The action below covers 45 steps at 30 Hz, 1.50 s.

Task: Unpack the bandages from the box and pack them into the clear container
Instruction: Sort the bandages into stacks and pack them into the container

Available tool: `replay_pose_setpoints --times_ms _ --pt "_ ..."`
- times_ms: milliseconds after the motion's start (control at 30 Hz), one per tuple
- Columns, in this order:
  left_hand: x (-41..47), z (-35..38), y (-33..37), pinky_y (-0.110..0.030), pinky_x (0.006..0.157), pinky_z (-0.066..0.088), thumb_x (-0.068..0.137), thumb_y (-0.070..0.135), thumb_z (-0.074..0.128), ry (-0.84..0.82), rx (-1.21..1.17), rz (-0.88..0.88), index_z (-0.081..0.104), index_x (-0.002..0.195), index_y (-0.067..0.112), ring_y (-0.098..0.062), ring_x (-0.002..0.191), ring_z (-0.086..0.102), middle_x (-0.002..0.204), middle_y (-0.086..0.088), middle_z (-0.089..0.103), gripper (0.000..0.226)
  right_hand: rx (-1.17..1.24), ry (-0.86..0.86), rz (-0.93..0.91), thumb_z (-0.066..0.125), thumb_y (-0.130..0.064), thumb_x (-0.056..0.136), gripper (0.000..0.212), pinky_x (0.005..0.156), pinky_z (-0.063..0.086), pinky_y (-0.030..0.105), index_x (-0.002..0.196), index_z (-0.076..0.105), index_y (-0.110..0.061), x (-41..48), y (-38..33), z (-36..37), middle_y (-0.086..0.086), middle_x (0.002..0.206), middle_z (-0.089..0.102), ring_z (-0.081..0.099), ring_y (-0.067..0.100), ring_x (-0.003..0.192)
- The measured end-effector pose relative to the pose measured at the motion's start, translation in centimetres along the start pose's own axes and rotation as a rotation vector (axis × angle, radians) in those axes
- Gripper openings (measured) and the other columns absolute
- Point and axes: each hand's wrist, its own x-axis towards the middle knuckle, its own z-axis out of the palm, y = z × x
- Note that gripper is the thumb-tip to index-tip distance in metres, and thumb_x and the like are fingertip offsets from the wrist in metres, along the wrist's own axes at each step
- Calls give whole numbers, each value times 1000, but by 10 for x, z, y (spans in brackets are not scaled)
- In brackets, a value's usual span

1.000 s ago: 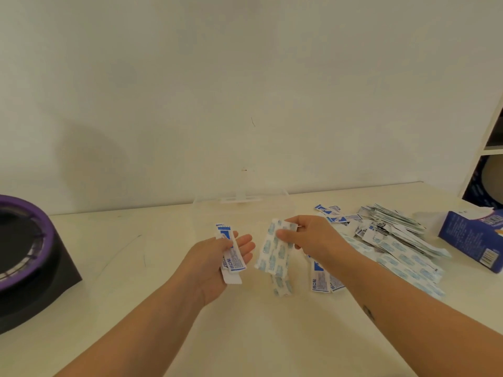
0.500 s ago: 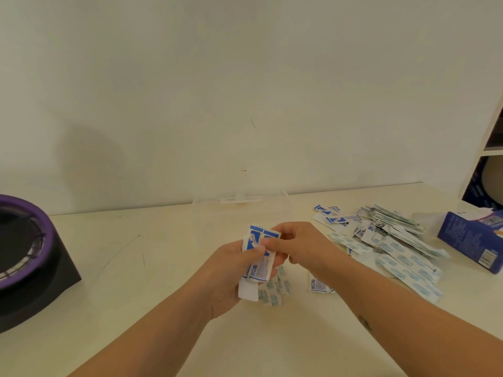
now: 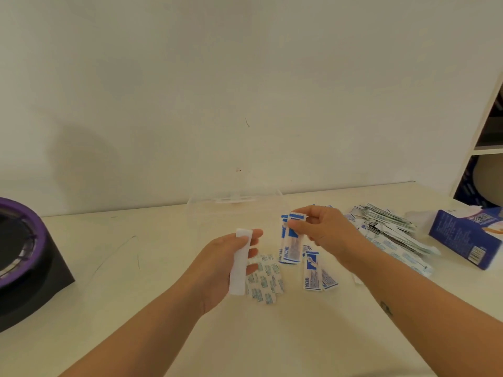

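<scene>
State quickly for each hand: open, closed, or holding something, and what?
Left hand: closed, holding a white strip between thumb and fingers.
Right hand: closed, pinching a few blue-and-white bandages by their top ends.

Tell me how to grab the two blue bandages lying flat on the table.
Probably pinch the two bandages by their near ends, from above: they lie flat, overlapped, pointing toward the person, and the right hand hangs over the far ends.

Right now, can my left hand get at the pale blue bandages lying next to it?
Probably yes: the pale blue bandages lie on the table just beside the left hand, nothing between, though it holds a white strip.
</scene>
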Motion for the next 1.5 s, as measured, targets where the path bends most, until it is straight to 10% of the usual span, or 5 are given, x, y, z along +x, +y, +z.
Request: replay_pose_setpoints --times_ms 300,667,1000,1367,1500 --pt "-3 -2 1 -8 54 33 86 25 64 95 682 488 69 83 33 3 55 42 59 30 56 9 -639 27 -30 67 -37 83 30 77 40 23 109 59 -26 -5 34 -18 -10 95 56 53 8 92" --pt "8 -17 -17 -20 82 45 81 0 49 -245 1273 371 65 82 42 -1 90 54 103 21 58 44 -772 -127 -4 55 -39 90 43 87 41 25 128 48 -19 -12 4 -7 -3 115 56 50 9 99" --pt "12 -34 -5 -16 57 45 87 14 57 -102 1037 88 63 92 22 -2 55 57 86 9 63 11 -811 -461 156 62 -39 87 54 57 45 20 121 50 0 -6 -27 46 12 96 67 61 20 73" --pt "10 -32 -6 -35 85 56 92 -5 42 -99 484 -114 42 112 6 -23 90 69 90 -6 55 22 -1014 -492 54 71 -24 81 48 76 49 29 119 57 0 5 -29 85 13 116 62 60 25 101" --pt "13 -38 -3 -30 80 57 93 -1 43 -84 627 -94 42 114 7 -20 84 67 91 -5 56 23 -1050 -516 -12 69 -21 82 37 51 35 20 114 60 -2 3 -26 89 10 98 64 52 19 80"
